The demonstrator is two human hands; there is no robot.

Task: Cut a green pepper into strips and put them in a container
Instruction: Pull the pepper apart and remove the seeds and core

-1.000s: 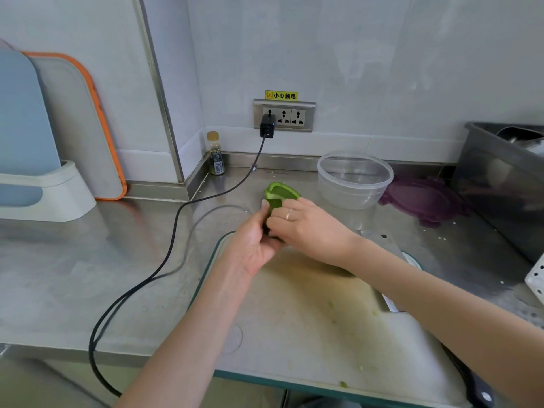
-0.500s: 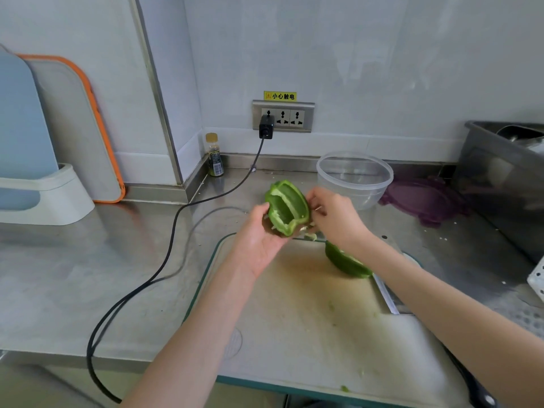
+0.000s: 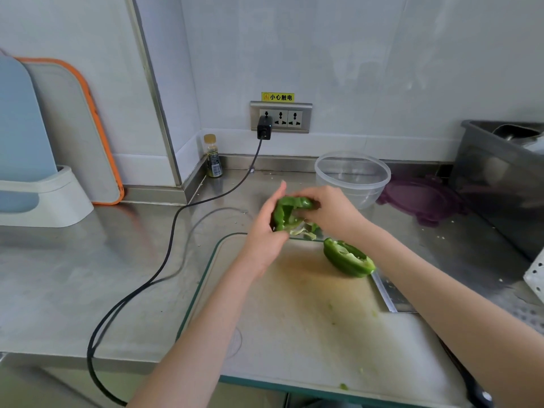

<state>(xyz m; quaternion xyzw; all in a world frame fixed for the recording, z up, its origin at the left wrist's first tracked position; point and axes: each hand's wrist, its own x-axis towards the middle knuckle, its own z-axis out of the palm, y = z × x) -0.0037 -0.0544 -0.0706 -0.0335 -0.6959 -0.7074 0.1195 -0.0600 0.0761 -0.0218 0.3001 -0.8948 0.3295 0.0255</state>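
My left hand (image 3: 266, 231) holds one green pepper half (image 3: 287, 214) above the far edge of the cutting board (image 3: 294, 319), cut side facing right. My right hand (image 3: 332, 212) has its fingers curled into that half, at the pale core and seeds. The other pepper half (image 3: 347, 259) lies cut side up on the board, just under my right wrist. A clear plastic container (image 3: 353, 176) stands empty behind my hands. A knife blade (image 3: 388, 293) lies flat on the board's right side, largely hidden under my right forearm.
A purple lid (image 3: 424, 200) lies right of the container. A dark bin (image 3: 500, 178) stands at far right. A black cable (image 3: 164, 260) runs from the wall socket (image 3: 281, 117) across the steel counter. A small bottle (image 3: 213, 157) and leaning boards (image 3: 73, 131) stand at the back left.
My hands pulled the pepper apart into two halves; one half now lies on the board. My right hand has gone back to the half held in my left hand and digs into its core.
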